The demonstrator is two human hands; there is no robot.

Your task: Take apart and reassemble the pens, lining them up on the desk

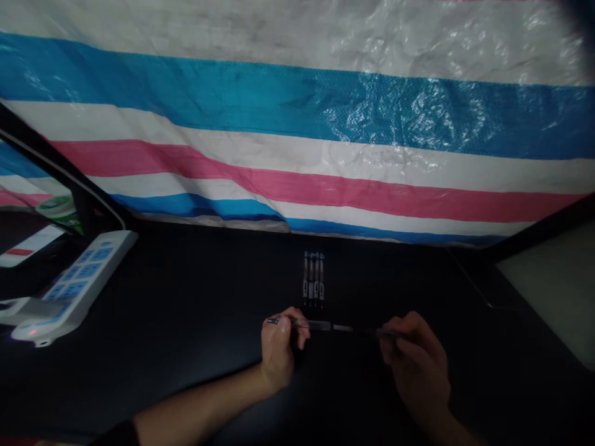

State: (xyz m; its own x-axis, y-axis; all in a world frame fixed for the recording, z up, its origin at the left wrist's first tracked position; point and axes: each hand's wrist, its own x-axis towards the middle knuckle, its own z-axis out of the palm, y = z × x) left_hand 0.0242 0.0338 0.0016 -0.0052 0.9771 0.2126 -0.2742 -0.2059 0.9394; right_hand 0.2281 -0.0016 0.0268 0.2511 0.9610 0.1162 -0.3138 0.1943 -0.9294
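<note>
A slim black pen (332, 327) spans the head view, held low over the dark tabletop (153, 297)! The left hand (280, 350) pinches it near the metal tip, fingers closed firmly around the barrel, while the right hand (413, 362) curls around the far end. Just beyond lie four similar pens (313, 279), side by side. Off left sits a white power strip (79, 285), and a striped plastic tarpaulin (297, 124) hangs behind.
</note>
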